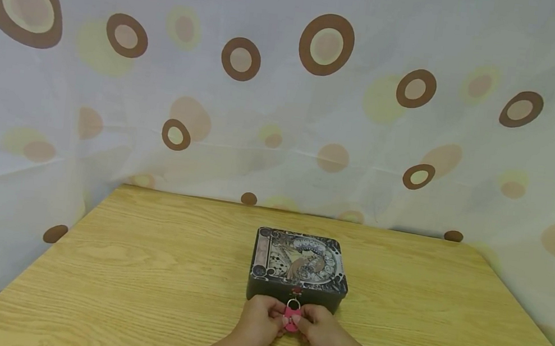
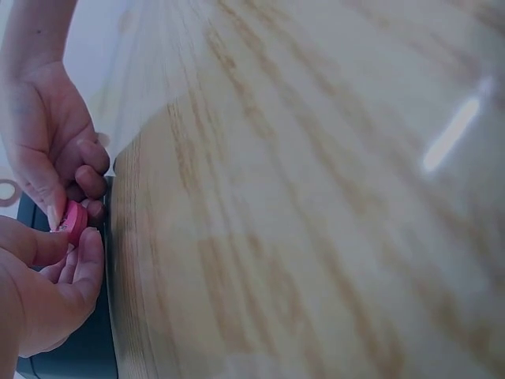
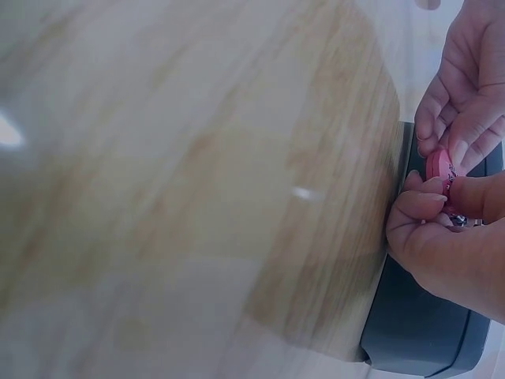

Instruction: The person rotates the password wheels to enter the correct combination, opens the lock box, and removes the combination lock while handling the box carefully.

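A pink padlock [image 1: 292,312] with small number dials is held at the front of a dark tin box [image 1: 301,260]. My left hand [image 1: 261,319] pinches its left side between thumb and fingers. From the other side, my right hand [image 1: 325,331] grips it too, thumb on the dials. The metal shackle [image 1: 294,303] points up at the box's red clasp [image 1: 297,290]; whether it passes through, I cannot tell. In the left wrist view the padlock [image 2: 74,221] shows between both hands' fingertips. The right wrist view shows the dials [image 3: 451,180] partly covered by fingers.
The box has a decorated lid, which is down, and lies on a wood-grain table [image 1: 145,272]. Behind and beside the table hangs a pale curtain [image 1: 275,99] with brown and yellow circles.
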The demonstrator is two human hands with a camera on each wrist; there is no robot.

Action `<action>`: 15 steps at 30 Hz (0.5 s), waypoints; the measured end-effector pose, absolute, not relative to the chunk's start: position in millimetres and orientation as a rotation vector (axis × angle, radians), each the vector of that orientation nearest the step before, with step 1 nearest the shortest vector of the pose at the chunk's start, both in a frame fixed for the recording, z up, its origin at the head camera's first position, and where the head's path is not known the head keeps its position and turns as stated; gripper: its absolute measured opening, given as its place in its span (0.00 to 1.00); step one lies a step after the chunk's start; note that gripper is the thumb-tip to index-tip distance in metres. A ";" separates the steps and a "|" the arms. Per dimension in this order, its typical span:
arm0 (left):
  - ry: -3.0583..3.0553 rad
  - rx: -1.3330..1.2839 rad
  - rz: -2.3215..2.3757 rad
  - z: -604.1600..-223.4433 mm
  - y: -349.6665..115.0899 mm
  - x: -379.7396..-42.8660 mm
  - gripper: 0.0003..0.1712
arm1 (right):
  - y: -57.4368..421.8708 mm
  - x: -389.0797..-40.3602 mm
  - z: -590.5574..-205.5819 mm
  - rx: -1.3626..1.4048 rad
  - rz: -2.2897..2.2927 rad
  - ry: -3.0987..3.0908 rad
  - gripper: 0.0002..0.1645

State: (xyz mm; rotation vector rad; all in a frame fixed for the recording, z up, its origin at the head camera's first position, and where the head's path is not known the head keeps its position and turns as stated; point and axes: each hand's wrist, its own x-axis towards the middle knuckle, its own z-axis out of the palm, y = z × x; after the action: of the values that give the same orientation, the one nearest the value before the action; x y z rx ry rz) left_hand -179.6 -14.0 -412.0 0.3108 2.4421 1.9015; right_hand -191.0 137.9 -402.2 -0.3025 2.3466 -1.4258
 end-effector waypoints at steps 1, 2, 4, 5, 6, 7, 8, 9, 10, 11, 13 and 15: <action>2.440 0.307 1.903 -411.9 -13.9 -179.7 0.05 | 137.8 -190.8 -402.2 -0.300 -1.424 2.349 0.12; 2.439 0.304 1.903 -411.9 -13.9 -179.7 0.05 | 137.7 -191.0 -402.4 -0.300 -1.424 2.351 0.12; 2.440 0.303 1.905 -411.9 -13.8 -179.8 0.05 | 137.7 -190.9 -402.6 -0.297 -1.426 2.353 0.12; 2.442 0.304 1.905 -411.9 -13.7 -179.7 0.05 | 137.9 -190.8 -402.6 -0.296 -1.430 2.350 0.12; 2.443 0.306 1.907 -412.0 -13.8 -179.7 0.05 | 137.9 -190.8 -402.5 -0.291 -1.437 2.342 0.12; 2.444 0.307 1.908 -412.0 -13.8 -179.7 0.05 | 138.1 -190.8 -402.5 -0.288 -1.445 2.331 0.12; 2.445 0.311 1.911 -412.1 -13.8 -179.6 0.05 | 138.3 -190.8 -402.5 -0.282 -1.455 2.319 0.12; 2.445 0.315 1.914 -412.1 -13.9 -179.6 0.05 | 138.8 -190.7 -402.2 -0.274 -1.466 2.305 0.12; 2.442 0.318 1.919 -412.2 -14.1 -179.5 0.05 | 139.2 -190.9 -402.0 -0.270 -1.478 2.290 0.12; 2.436 0.319 1.924 -412.2 -14.3 -179.5 0.04 | 139.6 -191.1 -401.8 -0.258 -1.488 2.276 0.12; 2.424 0.320 1.934 -412.2 -14.7 -179.4 0.04 | 140.4 -191.4 -401.3 -0.257 -1.505 2.257 0.13; 2.412 0.313 1.941 -412.2 -15.0 -179.5 0.04 | 141.1 -191.5 -400.6 -0.257 -1.515 2.245 0.13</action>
State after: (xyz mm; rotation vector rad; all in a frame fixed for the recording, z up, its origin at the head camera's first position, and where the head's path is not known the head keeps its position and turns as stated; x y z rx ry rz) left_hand -179.5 -15.0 -412.2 0.3131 2.4124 1.9413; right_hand -191.5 141.1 -400.6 -0.2569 2.2448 -1.5149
